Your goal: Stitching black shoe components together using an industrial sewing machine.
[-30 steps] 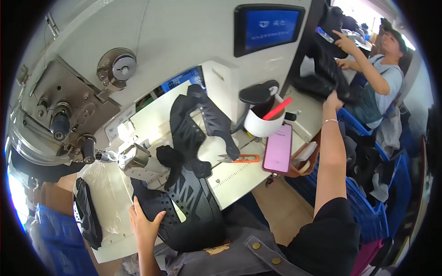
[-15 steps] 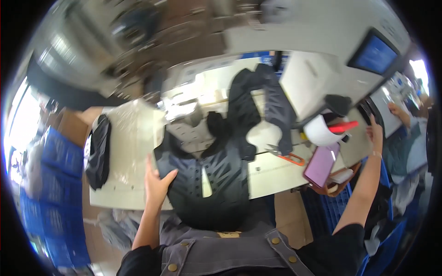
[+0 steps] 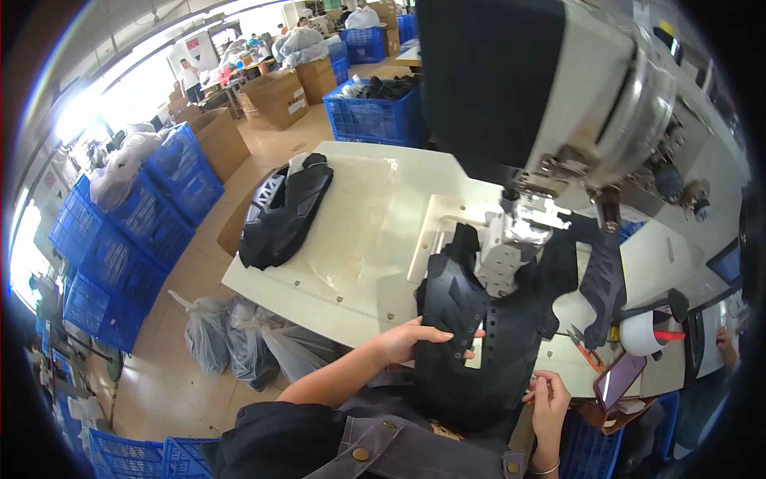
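A black shoe upper (image 3: 447, 383) with rows of eyelets and an open slit lies over the near edge of the sewing table, its collar around the white post (image 3: 499, 267) of a sewing machine (image 3: 550, 96). My left hand (image 3: 415, 339) grips its left side, thumb on top and fingers underneath, some fingertips showing in the slit. Beside the right edge of the upper, my right hand (image 3: 549, 399) is closed with curled fingers; whatever they hold is hidden. Another black upper piece (image 3: 604, 291) stretches behind the post on the right.
Stacked black shoe uppers (image 3: 287, 211) lie on the table's left, beside a clear plastic sheet (image 3: 359, 215). Orange-handled snips (image 3: 589, 351), a phone (image 3: 618, 379) and a white cup (image 3: 641, 334) are on the right. Blue crates (image 3: 136, 239) and grey bags (image 3: 247, 339) stand left of the table.
The view has swung to the left. My right hand has come from the table's far right to beside the shoe upper. My left hand has moved inward and now grips the upper near its slit.
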A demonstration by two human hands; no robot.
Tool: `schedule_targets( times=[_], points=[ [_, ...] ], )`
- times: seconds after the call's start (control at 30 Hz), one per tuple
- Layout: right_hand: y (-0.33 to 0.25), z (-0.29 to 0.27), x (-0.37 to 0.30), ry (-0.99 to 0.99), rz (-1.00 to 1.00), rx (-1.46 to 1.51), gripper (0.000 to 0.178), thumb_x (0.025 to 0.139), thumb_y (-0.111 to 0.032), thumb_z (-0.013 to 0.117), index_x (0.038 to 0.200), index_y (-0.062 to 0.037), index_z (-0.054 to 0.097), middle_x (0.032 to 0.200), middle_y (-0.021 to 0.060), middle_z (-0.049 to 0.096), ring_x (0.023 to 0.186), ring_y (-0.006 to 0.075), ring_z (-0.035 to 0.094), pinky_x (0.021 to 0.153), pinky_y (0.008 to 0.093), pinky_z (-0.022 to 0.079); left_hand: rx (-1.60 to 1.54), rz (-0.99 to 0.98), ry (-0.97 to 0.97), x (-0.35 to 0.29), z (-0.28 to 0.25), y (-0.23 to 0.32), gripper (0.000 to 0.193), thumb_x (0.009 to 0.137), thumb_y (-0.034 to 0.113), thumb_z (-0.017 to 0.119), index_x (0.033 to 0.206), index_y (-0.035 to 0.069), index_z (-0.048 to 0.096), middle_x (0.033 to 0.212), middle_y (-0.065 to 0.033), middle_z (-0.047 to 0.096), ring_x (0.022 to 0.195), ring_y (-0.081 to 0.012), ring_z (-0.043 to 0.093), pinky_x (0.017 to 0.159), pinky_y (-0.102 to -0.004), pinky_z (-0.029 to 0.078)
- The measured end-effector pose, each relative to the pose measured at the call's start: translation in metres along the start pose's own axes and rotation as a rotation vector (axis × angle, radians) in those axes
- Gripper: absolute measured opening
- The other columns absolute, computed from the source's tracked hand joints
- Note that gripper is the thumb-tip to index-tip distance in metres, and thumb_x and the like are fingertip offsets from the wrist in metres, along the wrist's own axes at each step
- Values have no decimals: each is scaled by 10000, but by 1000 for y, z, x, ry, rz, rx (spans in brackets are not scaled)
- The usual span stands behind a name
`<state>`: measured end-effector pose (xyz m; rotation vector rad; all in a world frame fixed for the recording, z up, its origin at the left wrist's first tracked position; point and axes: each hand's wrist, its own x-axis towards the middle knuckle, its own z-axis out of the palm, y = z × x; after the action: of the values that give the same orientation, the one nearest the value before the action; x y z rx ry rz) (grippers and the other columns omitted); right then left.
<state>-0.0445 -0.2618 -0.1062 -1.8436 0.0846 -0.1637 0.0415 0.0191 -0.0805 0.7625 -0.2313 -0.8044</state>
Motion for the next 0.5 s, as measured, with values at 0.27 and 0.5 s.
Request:
schedule_targets(
  times=[0.27, 0.5],
  points=[
    [-21, -4, 18, -16, 146, -53, 330, 917, -244, 398, 1026, 30, 546, 714, 59, 530, 626, 77, 541, 487, 181, 418, -388, 21, -94, 11, 29, 11, 582, 790, 183, 360, 1290, -94, 248, 1369, -108, 320, 1156, -285, 437, 969, -406, 350],
    [-98, 39, 32, -259, 492, 1137, 372, 868, -159, 412, 1156, 75, 438, 1066, 216, 548, 909, 274, 595, 732, 325, 515, -526, 52, -258, 20, 35, 20, 592, 817, 212, 345, 1307, -93, 212, 1333, -184, 339, 1110, -290, 474, 959, -413, 362]
  ],
)
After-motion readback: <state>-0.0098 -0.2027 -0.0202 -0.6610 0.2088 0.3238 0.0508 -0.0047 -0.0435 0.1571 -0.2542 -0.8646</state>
